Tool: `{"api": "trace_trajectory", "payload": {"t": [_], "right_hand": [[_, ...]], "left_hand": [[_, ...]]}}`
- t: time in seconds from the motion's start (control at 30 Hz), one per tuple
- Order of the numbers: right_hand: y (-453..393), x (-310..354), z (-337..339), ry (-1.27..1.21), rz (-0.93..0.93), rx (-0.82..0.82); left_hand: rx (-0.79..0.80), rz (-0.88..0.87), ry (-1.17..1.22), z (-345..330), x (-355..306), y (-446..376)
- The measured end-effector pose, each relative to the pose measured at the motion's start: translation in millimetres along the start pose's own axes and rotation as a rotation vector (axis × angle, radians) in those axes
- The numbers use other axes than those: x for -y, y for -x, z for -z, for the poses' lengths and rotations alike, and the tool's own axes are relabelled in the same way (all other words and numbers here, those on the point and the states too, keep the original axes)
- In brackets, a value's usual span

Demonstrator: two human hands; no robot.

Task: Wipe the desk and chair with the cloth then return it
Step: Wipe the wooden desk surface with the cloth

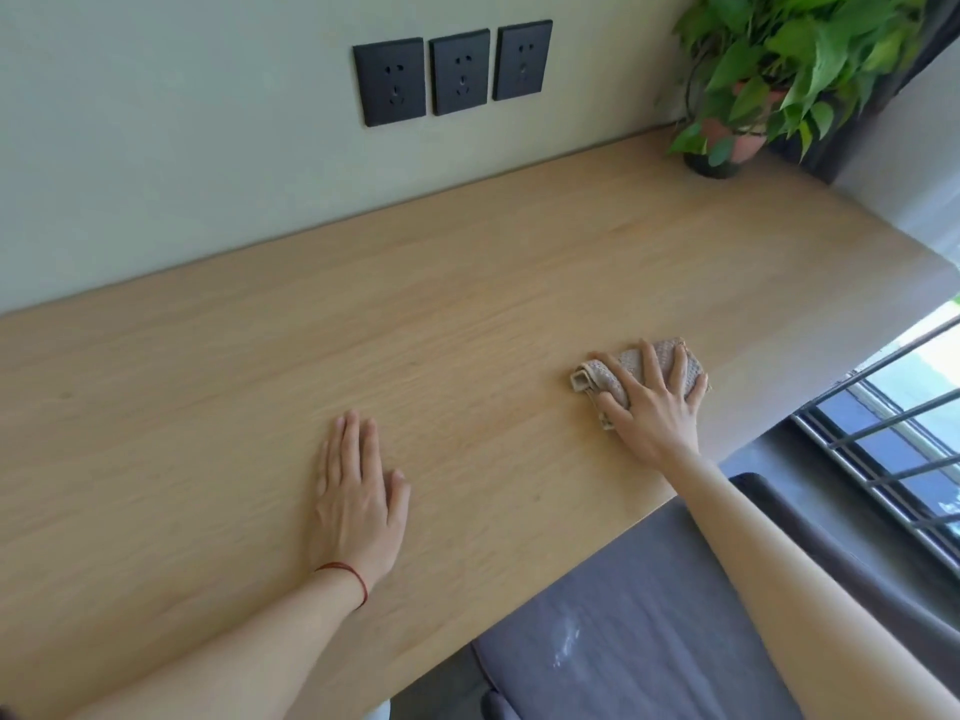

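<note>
Beige cloth (636, 374) lies under right hand (655, 402) on desk (467, 314).

Light wooden desk (467, 304). Potted plant (727, 142) standing at far right corner. Crumpled beige cloth (602, 381) near right edge, right grip (654, 407) spread flat on it. Left grip (358, 491) palm-down on bare wood, well apart.

Three black sockets (460, 71) sit in a row on the pale green wall (156, 122). Off to the right of the sockets, and a little lower, a leafy green plant (789, 54) spills over its reddish pot (740, 142). Further right of them hangs a dark curtain (940, 33). Well below and right of the sockets, grey metal rails (883, 439) cross a bright window (906, 379), with dark floor (753, 454) beside them
</note>
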State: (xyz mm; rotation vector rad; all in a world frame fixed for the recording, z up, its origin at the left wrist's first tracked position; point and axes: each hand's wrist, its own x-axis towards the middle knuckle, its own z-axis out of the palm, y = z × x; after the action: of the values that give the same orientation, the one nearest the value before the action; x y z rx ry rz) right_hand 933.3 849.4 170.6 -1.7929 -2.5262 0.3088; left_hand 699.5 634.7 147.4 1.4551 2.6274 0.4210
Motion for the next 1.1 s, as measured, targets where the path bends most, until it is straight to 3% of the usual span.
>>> {"api": "trace_trajectory", "payload": {"t": [0.2,0.3,0.37,0.5,0.57,0.67,0.77,0.9,0.97,1.1], "right_hand": [[113.6,33.5,-26.4,0.025,0.325,-0.034],[116.1,25.1,-26.7,0.080,0.514,-0.002],[83.3,4.1,-17.5,0.144,0.440,0.007],[14.8,-0.9,-9.7,0.006,-0.030,0.000],[11.2,27.2,-16.9,-0.010,-0.070,-0.021],[49.7,82.7,-35.5,0.012,0.154,-0.022],[123.4,123.2,-55.6,0.017,0.441,-0.056],[146.8,86.2,-46.9,0.134,0.762,-0.005],[118.8,48.1,-29.9,0.241,0.662,0.013],[33.8,15.3,-7.7,0.086,-0.016,0.071]], "left_hand": [[-0.011,-0.011,0.004,-3.0,4.7,3.8],[-0.018,-0.012,0.017,-4.0,3.7,4.4],[-0.022,-0.017,0.034,-4.9,3.6,3.8],[-0.039,-0.005,0.061,-8.7,5.7,2.7],[-0.043,0.004,0.093,-9.9,6.9,2.2],[-0.046,-0.013,0.203,-8.3,8.1,4.6],[-0.027,-0.033,0.464,-1.6,10.4,14.9],[-0.012,-0.068,0.467,10.9,19.4,25.2],[-0.009,-0.057,0.387,14.4,26.0,22.3],[-0.079,0.194,0.375,13.3,32.0,22.3]]}}
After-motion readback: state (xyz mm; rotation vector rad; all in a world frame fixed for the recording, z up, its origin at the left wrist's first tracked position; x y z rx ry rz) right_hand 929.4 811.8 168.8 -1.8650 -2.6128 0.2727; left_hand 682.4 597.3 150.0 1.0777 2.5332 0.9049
